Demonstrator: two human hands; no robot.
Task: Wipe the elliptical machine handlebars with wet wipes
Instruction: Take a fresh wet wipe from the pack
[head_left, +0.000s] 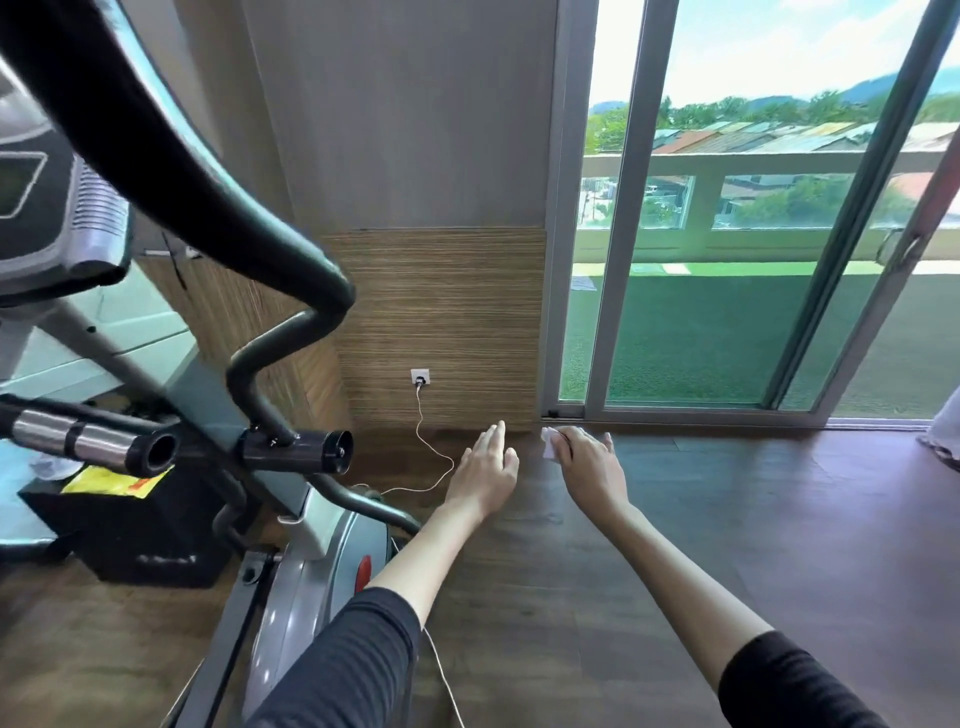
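The elliptical machine fills the left side, its thick black curved handlebar (171, 171) sweeping from the top left down to a bend. A shorter fixed handlebar with chrome grip sensors (78, 439) points toward me at the lower left. My left hand (485, 473) is stretched forward over the floor, fingers straight and together, holding nothing, well right of the handlebars. My right hand (589, 465) reaches forward beside it with a white wet wipe (549, 444) pinched in its fingers. Neither hand touches the machine.
A white cable (423, 431) runs from a wall socket (420, 376) across the wooden floor. A black box (140, 535) with a yellow packet (117, 480) on it stands behind the machine. Sliding glass doors (727, 260) to a balcony are at the right.
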